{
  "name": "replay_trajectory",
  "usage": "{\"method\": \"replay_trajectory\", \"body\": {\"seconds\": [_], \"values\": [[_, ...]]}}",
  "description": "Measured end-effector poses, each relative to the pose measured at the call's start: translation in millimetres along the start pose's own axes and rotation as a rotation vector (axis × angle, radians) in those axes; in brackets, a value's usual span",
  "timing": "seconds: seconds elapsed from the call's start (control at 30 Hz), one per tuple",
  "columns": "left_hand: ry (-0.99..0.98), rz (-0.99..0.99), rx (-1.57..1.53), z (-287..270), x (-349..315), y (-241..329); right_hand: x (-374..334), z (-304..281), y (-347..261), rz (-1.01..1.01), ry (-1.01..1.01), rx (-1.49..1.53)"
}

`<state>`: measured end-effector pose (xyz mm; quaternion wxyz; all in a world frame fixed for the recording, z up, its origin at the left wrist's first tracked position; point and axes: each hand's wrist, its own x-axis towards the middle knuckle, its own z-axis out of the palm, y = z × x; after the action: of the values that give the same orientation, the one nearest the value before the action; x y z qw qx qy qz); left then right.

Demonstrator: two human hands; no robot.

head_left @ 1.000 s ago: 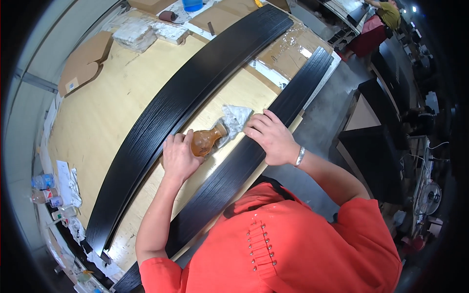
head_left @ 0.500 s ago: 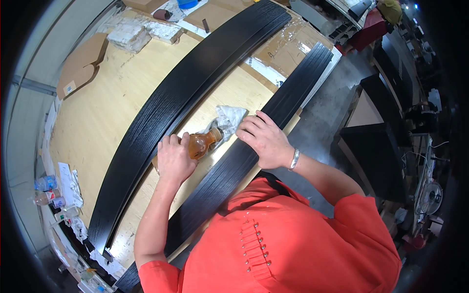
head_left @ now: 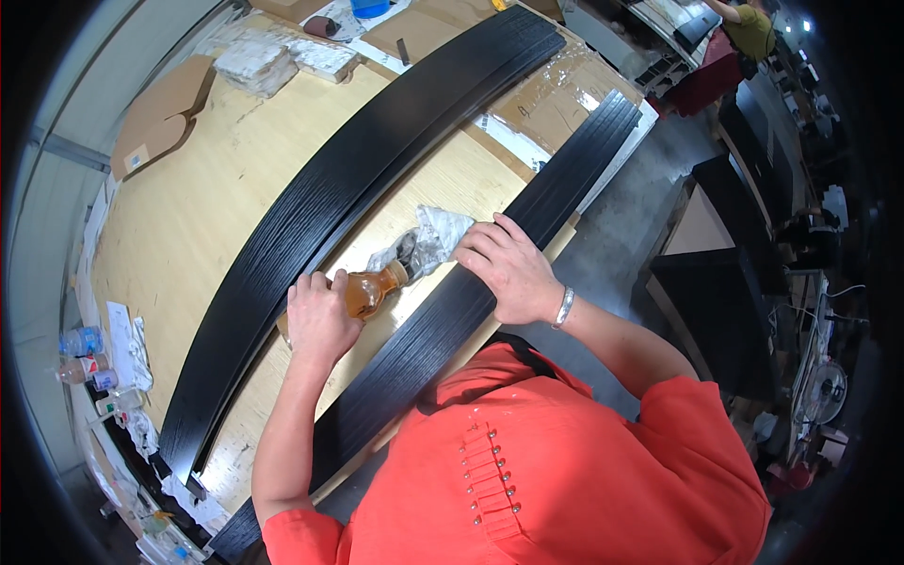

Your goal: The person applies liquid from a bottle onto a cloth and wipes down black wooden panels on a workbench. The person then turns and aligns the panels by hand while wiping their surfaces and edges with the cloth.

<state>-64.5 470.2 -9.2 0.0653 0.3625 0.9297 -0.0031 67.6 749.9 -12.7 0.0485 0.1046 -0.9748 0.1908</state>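
**Bottle tipped over a rag, right next to two finished black panels**

Compared with a second ago, not much has shifted: the left hand (head_left: 320, 318) has tipped the little amber bottle (head_left: 369, 292) a bit more toward the rag (head_left: 428, 240), and the right hand (head_left: 508, 268) has stayed pretty much where it was on the near panel.

Right now the bottle lies almost on its side on the plywood table (head_left: 198, 217), in the strip of bare wood between the two long black panels. Left fingers are curled around its fat end, clamped on it. The neck points at the crumpled white rag, which looks grey and stained where the two meet. Right hand lies flat across the near black panel (head_left: 443, 330), fingers spread a little and stretched forward so the tips touch the rag's edge. I can't tell if they're actually pinching it.

What could go wrong, as I see it:
- With the bottle tilted that far, liquid could come out faster than the rag soaks it up and run onto the bare wood or under a panel.
- The far black panel (head_left: 377, 179) sits just beside the left knuckles, so a drip or a wet finger could mark its finish.
- Only fingertips hold the rag, so it might slide away from the neck.
- The near panel hangs over the table edge, and leaning on it could shift it.
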Motion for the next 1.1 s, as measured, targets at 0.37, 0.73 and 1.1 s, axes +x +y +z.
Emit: {"method": "replay_trajectory", "body": {"seconds": [0.37,0.73,1.1], "values": [[0.058,-0.114,-0.196,3.5,-30.3,-26.1,7.2,-1.2,-4.0,-0.004,-0.010,-0.038],[0.741,-0.588,-1.250,-44.4,-78.6,-231.8,4.0,-4.3,-5.8,0.002,-0.017,-0.073],[1.153,-0.936,-0.991,87.3,-146.9,-445.0,9.3,-4.4,-11.4,-0.002,-0.027,-0.123]]}}
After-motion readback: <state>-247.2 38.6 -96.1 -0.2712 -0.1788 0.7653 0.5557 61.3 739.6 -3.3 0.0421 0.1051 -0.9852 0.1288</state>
